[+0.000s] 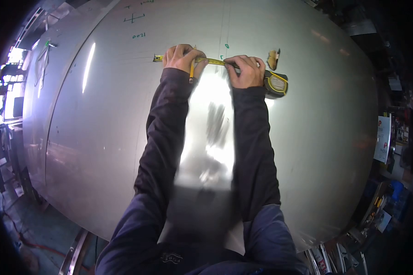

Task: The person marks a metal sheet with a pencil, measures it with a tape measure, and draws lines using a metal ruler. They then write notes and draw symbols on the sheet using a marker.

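Observation:
A yellow tape measure blade [214,61] is stretched sideways across a large, shiny metal sheet [316,151]. My left hand [181,58] is closed over the blade near its hooked end, with a yellow pencil [192,71] sticking out between the fingers. Pinching the blade close to its case is my right hand [246,71]. The black-and-yellow tape measure case [276,84] rests on the sheet just right of that hand. Pen marks and thin drawn lines show on the metal, among them a green handwritten number [139,35] at the upper left.
Beyond the case lies a small tan-and-dark thing [274,59] whose kind I cannot make out. A long seam or edge runs down the sheet's left side. Paper with red print [382,137] and cluttered tools [376,206] are at the right; a cable [32,245] crosses the floor at the left.

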`<state>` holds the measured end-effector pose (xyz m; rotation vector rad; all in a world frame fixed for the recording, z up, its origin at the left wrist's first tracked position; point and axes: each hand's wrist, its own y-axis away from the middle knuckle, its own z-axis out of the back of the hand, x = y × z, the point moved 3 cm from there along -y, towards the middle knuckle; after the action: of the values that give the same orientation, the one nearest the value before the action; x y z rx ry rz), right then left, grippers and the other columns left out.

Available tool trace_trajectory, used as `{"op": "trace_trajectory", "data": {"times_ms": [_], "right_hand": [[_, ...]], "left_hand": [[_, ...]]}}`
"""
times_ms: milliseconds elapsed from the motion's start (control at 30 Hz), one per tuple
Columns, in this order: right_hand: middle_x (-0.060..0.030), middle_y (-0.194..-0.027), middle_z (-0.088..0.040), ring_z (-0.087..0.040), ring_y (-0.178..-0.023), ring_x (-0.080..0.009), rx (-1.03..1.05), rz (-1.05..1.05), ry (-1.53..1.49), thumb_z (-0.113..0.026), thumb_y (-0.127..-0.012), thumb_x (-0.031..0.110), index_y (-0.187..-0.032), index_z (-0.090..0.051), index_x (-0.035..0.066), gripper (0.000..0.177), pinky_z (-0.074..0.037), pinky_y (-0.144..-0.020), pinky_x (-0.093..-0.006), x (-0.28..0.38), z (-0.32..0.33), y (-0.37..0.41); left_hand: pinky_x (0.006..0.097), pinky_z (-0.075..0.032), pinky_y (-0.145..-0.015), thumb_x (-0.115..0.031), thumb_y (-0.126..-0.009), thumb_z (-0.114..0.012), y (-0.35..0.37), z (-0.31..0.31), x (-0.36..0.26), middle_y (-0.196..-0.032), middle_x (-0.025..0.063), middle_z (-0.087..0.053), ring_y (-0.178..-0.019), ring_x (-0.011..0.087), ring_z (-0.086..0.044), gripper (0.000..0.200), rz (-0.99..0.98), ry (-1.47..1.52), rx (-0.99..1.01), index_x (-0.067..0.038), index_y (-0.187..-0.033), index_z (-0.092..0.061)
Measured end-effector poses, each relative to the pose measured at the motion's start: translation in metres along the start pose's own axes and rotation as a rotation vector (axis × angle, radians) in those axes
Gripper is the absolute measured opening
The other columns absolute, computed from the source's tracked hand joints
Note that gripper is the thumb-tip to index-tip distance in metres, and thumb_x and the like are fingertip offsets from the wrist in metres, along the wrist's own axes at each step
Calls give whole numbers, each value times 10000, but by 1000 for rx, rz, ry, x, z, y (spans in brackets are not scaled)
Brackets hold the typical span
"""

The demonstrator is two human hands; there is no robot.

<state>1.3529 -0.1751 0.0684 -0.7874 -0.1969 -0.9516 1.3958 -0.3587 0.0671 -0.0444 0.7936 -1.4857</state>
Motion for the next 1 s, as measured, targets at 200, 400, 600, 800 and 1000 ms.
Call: {"op": "trace_trajectory", "data": {"times_ms": [200, 400, 600, 800, 1000], "right_hand": [[0, -883, -684, -608, -895, -212, 73, -107, 59, -688, -806, 159, -866, -703, 166, 62, -323, -974, -409, 19, 17, 36], [6, -914, -681, -614, -915, -194, 120, -96, 13, -714, -786, 139, -862, -702, 151, 78, -327, -977, -397, 123, 78, 204], [58, -915, -663, -614, -892, -144, 91, -122, 54, -770, -740, 110, -875, -717, 178, 160, -358, -932, -362, 194, 123, 321], [61, -916, -661, -612, -893, -146, 20, -75, 43, -754, -764, 116, -876, -712, 175, 134, -364, -929, -375, 189, 119, 310], [54, -915, -663, -607, -893, -151, 49, -64, 31, -755, -774, 137, -881, -709, 170, 121, -354, -942, -383, 177, 115, 289]], "left_hand": [[442, -403, -948, -350, -734, -799, 21, 15, -3, -1027, 81, -608, -1040, 302, -530, 246, -93, 73, -1, -154, -863, -729], [421, -421, -881, -239, -675, -835, 205, 116, -59, -1023, 98, -598, -984, 305, -547, 219, -19, 102, 50, -123, -815, -713], [416, -416, -865, -186, -619, -857, 319, 173, -95, -1040, 89, -586, -979, 290, -540, 258, 40, 147, 119, -142, -825, -708], [420, -417, -861, -199, -653, -847, 315, 168, -93, -1007, 82, -578, -986, 282, -535, 227, 29, 130, 94, -144, -833, -720], [432, -413, -876, -208, -677, -839, 293, 162, -91, -1001, 92, -599, -995, 293, -537, 213, 7, 105, 93, -125, -842, -732]]}}
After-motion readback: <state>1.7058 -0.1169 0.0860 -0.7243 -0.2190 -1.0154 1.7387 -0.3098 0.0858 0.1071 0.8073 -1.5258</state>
